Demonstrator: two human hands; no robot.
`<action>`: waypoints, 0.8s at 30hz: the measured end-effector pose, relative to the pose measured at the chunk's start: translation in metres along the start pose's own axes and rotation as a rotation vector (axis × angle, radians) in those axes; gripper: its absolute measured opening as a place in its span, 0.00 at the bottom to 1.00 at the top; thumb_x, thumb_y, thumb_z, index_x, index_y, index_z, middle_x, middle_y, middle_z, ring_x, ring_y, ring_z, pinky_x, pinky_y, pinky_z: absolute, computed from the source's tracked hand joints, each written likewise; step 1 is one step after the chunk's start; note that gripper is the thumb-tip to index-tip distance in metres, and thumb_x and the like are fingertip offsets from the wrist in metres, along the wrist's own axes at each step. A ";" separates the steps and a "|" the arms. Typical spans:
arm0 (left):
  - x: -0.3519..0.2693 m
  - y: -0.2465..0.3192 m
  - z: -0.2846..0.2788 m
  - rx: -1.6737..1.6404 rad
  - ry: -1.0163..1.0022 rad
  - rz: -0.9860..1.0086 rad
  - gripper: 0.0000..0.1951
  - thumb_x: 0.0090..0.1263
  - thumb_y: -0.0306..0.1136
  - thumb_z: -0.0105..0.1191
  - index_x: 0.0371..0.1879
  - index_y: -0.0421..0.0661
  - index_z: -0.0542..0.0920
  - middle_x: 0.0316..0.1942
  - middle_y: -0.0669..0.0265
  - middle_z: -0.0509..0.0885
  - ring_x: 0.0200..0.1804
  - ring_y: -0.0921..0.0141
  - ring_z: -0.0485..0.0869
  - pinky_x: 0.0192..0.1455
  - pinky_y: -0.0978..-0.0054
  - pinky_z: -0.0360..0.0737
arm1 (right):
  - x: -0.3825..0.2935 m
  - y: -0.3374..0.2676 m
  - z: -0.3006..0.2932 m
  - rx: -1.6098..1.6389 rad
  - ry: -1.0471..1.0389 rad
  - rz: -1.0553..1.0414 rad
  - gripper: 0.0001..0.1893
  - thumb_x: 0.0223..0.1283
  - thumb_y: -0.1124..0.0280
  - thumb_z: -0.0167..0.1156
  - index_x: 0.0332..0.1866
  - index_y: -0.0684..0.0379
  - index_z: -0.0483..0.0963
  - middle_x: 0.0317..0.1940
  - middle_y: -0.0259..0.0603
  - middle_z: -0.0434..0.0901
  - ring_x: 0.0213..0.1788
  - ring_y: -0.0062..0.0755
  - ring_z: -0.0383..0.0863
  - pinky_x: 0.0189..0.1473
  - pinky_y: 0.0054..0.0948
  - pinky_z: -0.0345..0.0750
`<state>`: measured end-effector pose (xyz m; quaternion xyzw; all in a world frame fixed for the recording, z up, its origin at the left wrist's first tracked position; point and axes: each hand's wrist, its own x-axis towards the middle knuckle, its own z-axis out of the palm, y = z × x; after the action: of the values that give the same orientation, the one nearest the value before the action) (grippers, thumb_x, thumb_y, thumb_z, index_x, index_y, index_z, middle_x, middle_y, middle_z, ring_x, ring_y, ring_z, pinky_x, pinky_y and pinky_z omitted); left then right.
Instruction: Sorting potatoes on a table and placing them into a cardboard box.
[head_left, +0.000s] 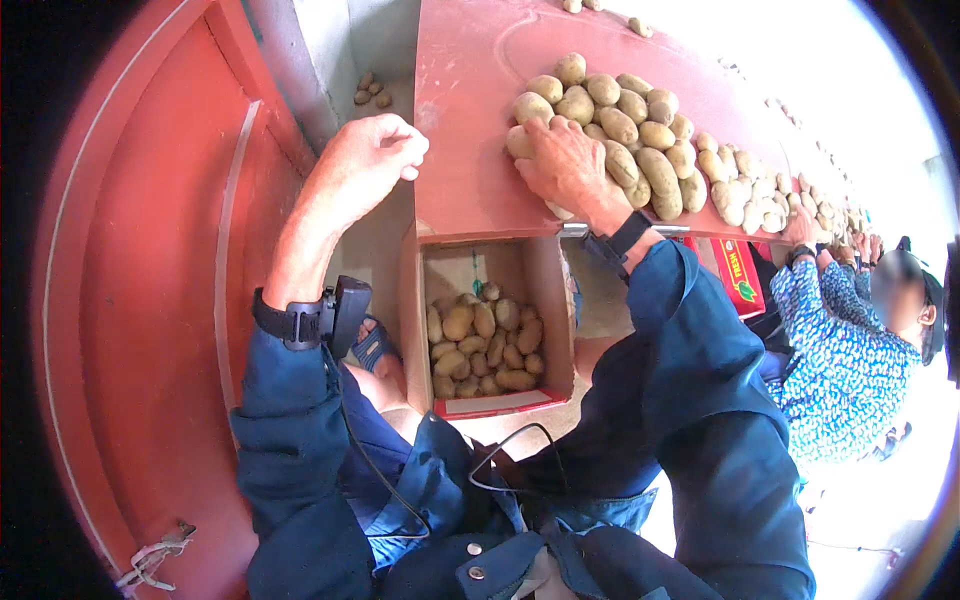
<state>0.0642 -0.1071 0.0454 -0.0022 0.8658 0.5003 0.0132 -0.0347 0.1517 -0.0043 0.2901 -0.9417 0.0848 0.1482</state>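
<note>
My right hand (566, 165) is at the left end of a heap of potatoes (619, 126) on the red tabletop (465, 150). Its thumb and fingers are around a pale potato (519, 142), and another potato (559, 210) shows below the palm. My left hand (379, 154) is raised just off the table's left edge, fingers curled in, with no object visible in it. Below the table edge, between my legs, stands an open cardboard box (412, 322) partly filled with potatoes (484, 341).
A red door (165, 300) is close on my left. A few potatoes (371, 90) lie on the floor beyond it. More potatoes (750, 187) run along the table to the right, where a person in a patterned blue shirt (847, 352) works. A red printed box (735, 277) is below the table.
</note>
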 end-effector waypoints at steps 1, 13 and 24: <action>0.000 -0.003 -0.001 -0.004 -0.006 -0.009 0.13 0.78 0.43 0.56 0.44 0.46 0.84 0.40 0.71 0.86 0.44 0.77 0.85 0.39 0.78 0.75 | 0.001 0.001 0.003 0.002 -0.011 0.002 0.22 0.57 0.63 0.65 0.57 0.58 0.76 0.47 0.57 0.81 0.52 0.60 0.83 0.51 0.55 0.79; -0.007 0.003 -0.010 -0.010 0.036 0.023 0.12 0.79 0.36 0.54 0.41 0.39 0.85 0.38 0.63 0.88 0.40 0.71 0.87 0.35 0.76 0.80 | -0.018 -0.010 -0.009 -0.124 0.109 -0.062 0.23 0.65 0.60 0.63 0.60 0.60 0.70 0.55 0.62 0.76 0.57 0.66 0.78 0.51 0.59 0.76; -0.024 -0.016 -0.022 0.001 0.044 0.088 0.14 0.79 0.38 0.53 0.43 0.39 0.84 0.40 0.61 0.88 0.42 0.70 0.87 0.35 0.77 0.80 | -0.092 -0.076 -0.002 -0.016 -0.270 -0.118 0.13 0.67 0.58 0.59 0.46 0.55 0.80 0.42 0.48 0.87 0.45 0.56 0.87 0.47 0.51 0.83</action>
<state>0.0879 -0.1339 0.0433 0.0249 0.8654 0.4996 -0.0276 0.0813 0.1380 -0.0274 0.3523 -0.9351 0.0285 0.0274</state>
